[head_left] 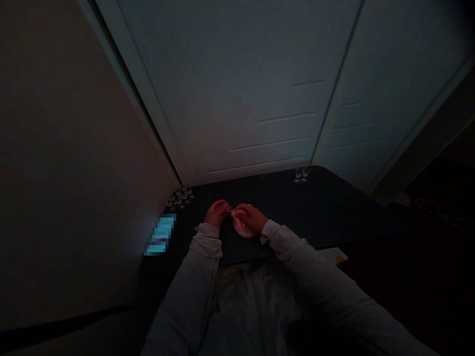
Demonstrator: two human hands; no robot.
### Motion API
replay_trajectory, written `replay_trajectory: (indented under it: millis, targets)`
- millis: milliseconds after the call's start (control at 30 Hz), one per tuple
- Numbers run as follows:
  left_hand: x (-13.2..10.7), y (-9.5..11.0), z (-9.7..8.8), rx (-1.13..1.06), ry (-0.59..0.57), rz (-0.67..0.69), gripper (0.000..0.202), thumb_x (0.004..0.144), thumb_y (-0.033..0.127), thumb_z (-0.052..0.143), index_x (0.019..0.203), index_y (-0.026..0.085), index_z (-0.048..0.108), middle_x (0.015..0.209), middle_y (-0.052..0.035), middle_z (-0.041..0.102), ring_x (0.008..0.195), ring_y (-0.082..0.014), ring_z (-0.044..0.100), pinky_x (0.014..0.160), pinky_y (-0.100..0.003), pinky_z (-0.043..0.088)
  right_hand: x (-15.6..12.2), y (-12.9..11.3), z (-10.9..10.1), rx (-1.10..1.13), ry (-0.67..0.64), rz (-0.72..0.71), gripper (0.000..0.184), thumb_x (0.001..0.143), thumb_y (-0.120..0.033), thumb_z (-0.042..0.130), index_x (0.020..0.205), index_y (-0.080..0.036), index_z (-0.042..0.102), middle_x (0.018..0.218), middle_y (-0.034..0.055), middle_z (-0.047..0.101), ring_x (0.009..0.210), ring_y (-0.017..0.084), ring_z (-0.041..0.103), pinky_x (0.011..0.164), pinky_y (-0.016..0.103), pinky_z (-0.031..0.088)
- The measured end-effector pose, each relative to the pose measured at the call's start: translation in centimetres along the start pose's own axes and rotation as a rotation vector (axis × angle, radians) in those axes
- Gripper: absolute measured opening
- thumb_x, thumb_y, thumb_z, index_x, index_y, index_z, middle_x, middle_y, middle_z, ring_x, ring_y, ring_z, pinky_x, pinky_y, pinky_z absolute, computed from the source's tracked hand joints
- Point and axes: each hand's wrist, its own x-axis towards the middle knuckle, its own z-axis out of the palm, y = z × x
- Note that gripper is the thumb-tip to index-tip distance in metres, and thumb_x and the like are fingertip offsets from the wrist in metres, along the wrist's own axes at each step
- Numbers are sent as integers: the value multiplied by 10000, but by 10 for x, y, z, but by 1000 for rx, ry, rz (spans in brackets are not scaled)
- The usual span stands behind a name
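Observation:
In the middle of the dark table, my left hand (pixel 217 213) is closed, its fingertips pinching a small stemmed glass (pixel 229 210), of which only a clear, glinting part shows. Close beside it, my right hand (pixel 251 216) is shut on a pink cloth (pixel 243 230) that hangs in folds below the fingers. The cloth's upper end meets the glass between both hands. Dim light hides the exact finger positions.
A cluster of several small stemmed glasses (pixel 180 198) stands at the table's left back corner. Two more glasses (pixel 302 174) stand at the back right. A glowing, blurred screen (pixel 161 235) lies at the left edge. White panels (pixel 274 104) rise behind the table (pixel 315 212).

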Motion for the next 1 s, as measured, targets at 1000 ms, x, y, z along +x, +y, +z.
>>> replay_trajectory:
  millis: [1000]
  targets:
    - [5,-7,-5,215,-42,105,358,519,360,596,796,166,478,630,12,537,489,-64,478,459,-201,360,1,3,2,324,201,208,311,709,-419,366,885,-177,447,769,1,489,674,88,451,603,204,373]
